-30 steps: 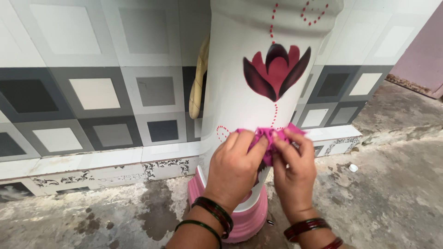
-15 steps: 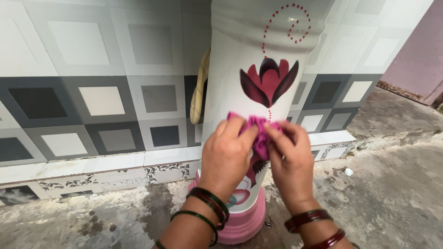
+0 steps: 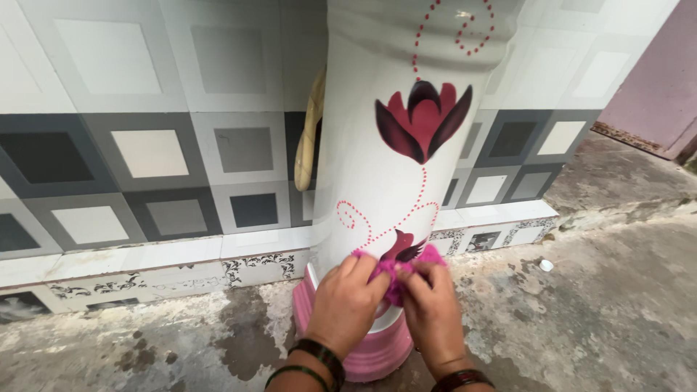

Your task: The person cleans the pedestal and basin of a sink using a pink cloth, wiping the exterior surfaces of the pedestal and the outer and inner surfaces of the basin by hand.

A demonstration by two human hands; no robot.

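Pink cloth (image 3: 396, 272), bunched small, is pressed against the lower front of a tall white pedestal (image 3: 377, 167), just above its pink ribbed base (image 3: 377, 352). Farthest left, the tiled wall (image 3: 145, 145) shows grey, white and dark squares, with a band of white border tiles carrying black scrollwork (image 3: 181, 272) along its foot. Below that lies the rough concrete floor (image 3: 145, 341), stained dark in patches. Behind the pedestal's left edge a cream-coloured curved piece (image 3: 308, 138) shows against the wall.

The left hand (image 3: 345, 305) is curled closed, its fingertips pinching the left part of the cloth against the pedestal; dark bangles (image 3: 323, 359) ring that wrist. Just beside it, touching the same cloth, the right hand (image 3: 432, 312) is also curled closed, gripping the cloth's right part, with a dark red bangle (image 3: 461, 379) at the wrist. Above both hands, the pedestal carries a dark red and black flower (image 3: 422, 120) with red dotted swirls. Farther right, a small white cap-like object (image 3: 546, 266) lies on the floor, and a pale purple surface (image 3: 657, 80) fills the upper right corner.
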